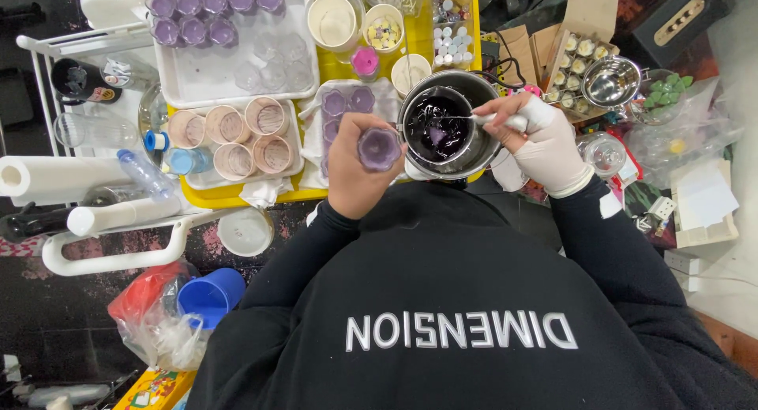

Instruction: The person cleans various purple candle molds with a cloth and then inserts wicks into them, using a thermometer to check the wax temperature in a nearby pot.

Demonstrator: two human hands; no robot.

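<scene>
Gripping a small purple-filled cup (379,148), the bare left hand (355,169) waits while the gloved right hand (545,145) pinches a white-handled stirrer (497,121) in a round metal pot of dark purple liquid (442,129).

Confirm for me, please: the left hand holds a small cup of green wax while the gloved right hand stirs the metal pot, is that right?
Not quite. In the head view, the wax in the small cup held by the left hand is purple, not green. The gloved right hand does hold a stirrer in the metal pot.

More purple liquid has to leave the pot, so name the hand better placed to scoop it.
Right hand: gloved, it grips the white-handled spoon, whose tip is in the pot. The left hand is full, holding the small purple cup beside the pot.
</scene>
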